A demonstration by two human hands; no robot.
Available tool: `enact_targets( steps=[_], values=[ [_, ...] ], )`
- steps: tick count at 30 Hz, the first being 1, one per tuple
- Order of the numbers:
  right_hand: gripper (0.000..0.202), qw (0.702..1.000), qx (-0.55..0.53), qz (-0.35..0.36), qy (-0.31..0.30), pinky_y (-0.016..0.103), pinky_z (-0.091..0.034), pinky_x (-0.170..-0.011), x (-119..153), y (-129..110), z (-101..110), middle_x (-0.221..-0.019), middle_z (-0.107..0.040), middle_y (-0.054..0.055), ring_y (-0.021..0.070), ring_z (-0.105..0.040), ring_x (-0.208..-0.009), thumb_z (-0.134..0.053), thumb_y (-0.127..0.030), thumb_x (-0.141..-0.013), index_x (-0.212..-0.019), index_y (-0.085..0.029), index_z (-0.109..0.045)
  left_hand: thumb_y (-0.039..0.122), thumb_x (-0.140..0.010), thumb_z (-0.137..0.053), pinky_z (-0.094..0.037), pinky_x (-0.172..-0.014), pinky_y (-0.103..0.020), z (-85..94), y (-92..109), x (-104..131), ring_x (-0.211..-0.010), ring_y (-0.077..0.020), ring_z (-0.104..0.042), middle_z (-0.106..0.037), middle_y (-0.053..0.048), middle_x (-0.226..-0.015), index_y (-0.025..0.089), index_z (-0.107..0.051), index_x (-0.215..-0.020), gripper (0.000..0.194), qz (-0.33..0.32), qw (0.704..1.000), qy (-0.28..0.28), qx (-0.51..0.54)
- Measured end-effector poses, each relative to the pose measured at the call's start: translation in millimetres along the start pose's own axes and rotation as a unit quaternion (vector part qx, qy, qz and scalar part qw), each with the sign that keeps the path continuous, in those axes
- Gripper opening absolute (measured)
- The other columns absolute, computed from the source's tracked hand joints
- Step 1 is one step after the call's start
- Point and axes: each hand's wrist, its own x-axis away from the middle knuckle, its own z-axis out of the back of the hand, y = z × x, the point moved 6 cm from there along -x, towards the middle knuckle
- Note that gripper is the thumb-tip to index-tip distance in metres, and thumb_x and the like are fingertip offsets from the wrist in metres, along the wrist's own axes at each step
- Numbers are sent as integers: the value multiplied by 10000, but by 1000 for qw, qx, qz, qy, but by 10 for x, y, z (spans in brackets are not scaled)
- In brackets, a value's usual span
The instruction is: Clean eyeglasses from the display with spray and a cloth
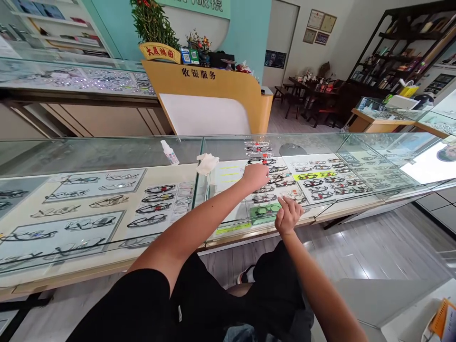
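My left hand [255,176] reaches over the glass counter with its fingers curled shut. What they hold, if anything, is hidden beneath the hand. Just beyond the knuckles, several eyeglasses [259,149] with red tags lie in a column on the glass top. My right hand [288,214] hovers by the counter's front edge, its fingers loosely bent and apart, with nothing visible in them. Beside it, a pair of eyeglasses [268,209] shows over a green patch. More frames [319,183] stand in rows inside the case, to the right of both hands.
A white bottle [169,153] and a crumpled pale cloth [207,164] rest on the glass left of my hands. Further eyeglasses [154,207] are displayed under the left section. Behind the counter [228,266] stands a wooden cashier desk [213,88] with plants on top.
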Motion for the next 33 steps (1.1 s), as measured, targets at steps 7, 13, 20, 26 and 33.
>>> enact_targets(
  steps=[7,13,20,26,33],
  values=[
    [459,1000,-6,4,8,506,-400,-1002,55,36,-38,-1190,-774,136,331,-693,-1125,-407,-289,-1001,-1251,-234,-788,326,-847,-730,-465,-731,-327,-45,-60,14,-895,-268,-713,-797,-91,-900,207,-837,-860,161,23,999,-8,34],
    [341,996,-37,-71,-47,500,-397,-987,-113,-75,114,-1155,-775,114,328,-669,-1109,-497,-322,-1022,-1189,-244,-785,519,-844,-751,-290,-571,-288,263,-426,358,-586,-140,-481,-601,10,-644,217,-799,-826,306,16,967,44,250],
    [231,939,-287,-126,-144,382,-441,-830,-1273,-681,172,-905,-714,51,237,-618,-890,-530,-331,-1034,-928,-230,-709,550,-786,-824,-197,-565,-280,703,-1474,687,-553,-104,-264,-331,65,-553,197,-703,-707,382,32,860,259,438],
    [238,847,-412,-182,-283,325,-399,-648,-2132,-1214,-764,-748,-636,-9,170,-529,-654,-592,-434,-977,-894,-230,-680,599,-698,-883,-281,-582,-265,671,-1746,655,-595,-108,-371,-496,36,-610,187,-759,-778,437,80,765,293,568],
    [325,821,-432,-169,-333,307,-374,-605,-2086,-1418,-1426,-660,-572,-37,163,-516,-607,-632,-551,-957,-947,-229,-669,588,-709,-888,-347,-614,-257,633,-1736,709,-629,-106,-427,-563,29,-649,183,-790,-825,432,107,733,298,602]
  ],
)
